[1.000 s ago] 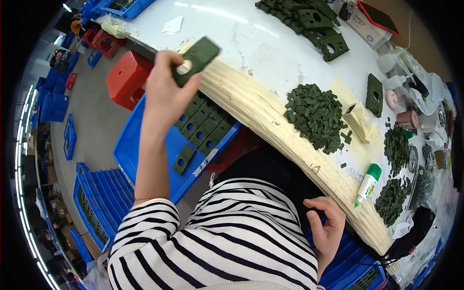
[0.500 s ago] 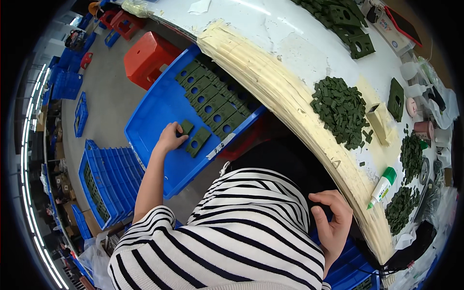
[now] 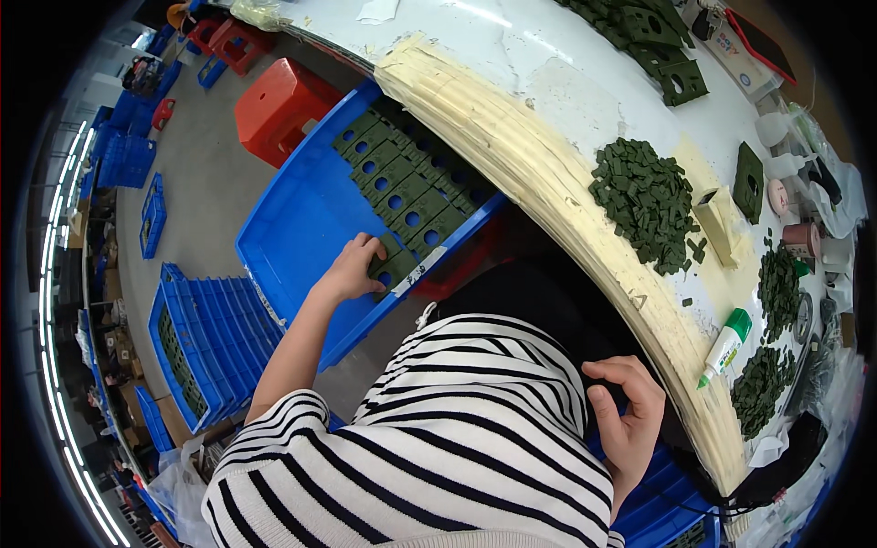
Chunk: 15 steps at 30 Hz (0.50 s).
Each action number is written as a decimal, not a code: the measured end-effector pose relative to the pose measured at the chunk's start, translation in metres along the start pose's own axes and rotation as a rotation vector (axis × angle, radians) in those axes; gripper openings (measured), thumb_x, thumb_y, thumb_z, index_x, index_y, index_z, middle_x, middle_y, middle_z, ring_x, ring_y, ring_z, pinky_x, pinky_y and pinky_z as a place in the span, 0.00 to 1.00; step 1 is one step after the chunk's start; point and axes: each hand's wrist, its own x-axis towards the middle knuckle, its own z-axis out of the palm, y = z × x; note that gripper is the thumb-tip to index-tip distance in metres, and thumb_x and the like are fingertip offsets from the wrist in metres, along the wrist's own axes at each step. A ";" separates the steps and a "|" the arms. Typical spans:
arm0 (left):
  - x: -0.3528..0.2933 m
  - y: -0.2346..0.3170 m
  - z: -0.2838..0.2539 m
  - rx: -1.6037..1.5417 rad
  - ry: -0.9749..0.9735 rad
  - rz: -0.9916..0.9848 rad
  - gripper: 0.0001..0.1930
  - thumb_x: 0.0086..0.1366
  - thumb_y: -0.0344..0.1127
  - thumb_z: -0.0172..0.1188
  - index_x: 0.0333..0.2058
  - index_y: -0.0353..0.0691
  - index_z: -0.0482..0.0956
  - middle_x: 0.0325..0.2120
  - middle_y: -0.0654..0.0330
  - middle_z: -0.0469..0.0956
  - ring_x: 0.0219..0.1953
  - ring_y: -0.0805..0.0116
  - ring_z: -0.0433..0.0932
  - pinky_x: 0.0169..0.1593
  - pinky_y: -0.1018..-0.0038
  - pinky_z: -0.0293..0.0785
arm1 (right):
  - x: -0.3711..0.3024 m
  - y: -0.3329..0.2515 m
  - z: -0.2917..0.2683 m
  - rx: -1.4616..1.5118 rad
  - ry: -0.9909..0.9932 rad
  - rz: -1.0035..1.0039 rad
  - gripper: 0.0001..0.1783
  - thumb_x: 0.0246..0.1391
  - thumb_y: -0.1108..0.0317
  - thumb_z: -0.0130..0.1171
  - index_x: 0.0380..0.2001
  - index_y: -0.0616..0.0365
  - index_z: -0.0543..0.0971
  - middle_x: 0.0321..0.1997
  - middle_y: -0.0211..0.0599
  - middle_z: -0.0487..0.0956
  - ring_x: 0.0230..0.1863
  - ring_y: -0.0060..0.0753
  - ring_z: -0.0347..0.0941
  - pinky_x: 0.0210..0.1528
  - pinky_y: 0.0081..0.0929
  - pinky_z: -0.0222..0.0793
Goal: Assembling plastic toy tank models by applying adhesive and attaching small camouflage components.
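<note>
My left hand (image 3: 351, 269) reaches down into a blue tray (image 3: 301, 210) beside the table. Its fingers rest on a dark green foam block (image 3: 395, 267) at the near end of rows of the same green blocks with round holes (image 3: 402, 178). My right hand (image 3: 630, 425) lies against my striped shirt at my lap, fingers loosely curled, holding nothing I can see. On the white table lies a heap of small dark green foam pieces (image 3: 649, 201).
The table's padded cream edge (image 3: 539, 173) curves between tray and tabletop. A glue bottle with a green cap (image 3: 724, 347) lies near the edge. More green pieces (image 3: 776, 283) and larger green blocks (image 3: 653, 36) sit farther off. A red stool (image 3: 279, 105) and stacked blue crates (image 3: 206, 338) stand on the floor.
My left hand has come down from the table with a green block and set it into the blue tray's rows. My right hand stays at my lap.
</note>
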 end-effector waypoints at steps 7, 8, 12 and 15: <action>-0.001 0.019 -0.040 0.066 0.056 -0.083 0.21 0.45 0.33 0.71 0.38 0.40 0.73 0.44 0.52 0.70 0.49 0.50 0.68 0.53 0.62 0.67 | -0.002 0.003 -0.001 0.027 -0.001 0.004 0.09 0.44 0.74 0.62 0.32 0.65 0.80 0.30 0.41 0.78 0.31 0.35 0.72 0.36 0.25 0.67; -0.001 0.035 -0.063 0.021 0.147 0.057 0.17 0.48 0.33 0.69 0.37 0.39 0.73 0.41 0.51 0.72 0.47 0.52 0.70 0.51 0.63 0.68 | -0.001 0.004 0.000 0.032 0.002 0.004 0.09 0.45 0.74 0.61 0.32 0.65 0.80 0.30 0.41 0.78 0.31 0.35 0.72 0.36 0.25 0.67; -0.047 0.143 -0.165 -1.432 0.078 1.382 0.09 0.53 0.32 0.65 0.32 0.42 0.75 0.37 0.57 0.74 0.36 0.66 0.73 0.40 0.69 0.72 | 0.015 0.009 0.013 0.141 -0.072 0.001 0.08 0.50 0.74 0.54 0.33 0.65 0.79 0.31 0.42 0.79 0.33 0.35 0.74 0.39 0.26 0.68; -0.084 0.223 -0.215 -1.424 -0.835 2.392 0.06 0.59 0.32 0.58 0.29 0.36 0.79 0.31 0.51 0.77 0.33 0.63 0.77 0.35 0.69 0.75 | 0.036 0.023 0.041 0.576 -0.303 0.141 0.17 0.63 0.64 0.44 0.42 0.66 0.77 0.36 0.40 0.79 0.41 0.32 0.75 0.47 0.27 0.69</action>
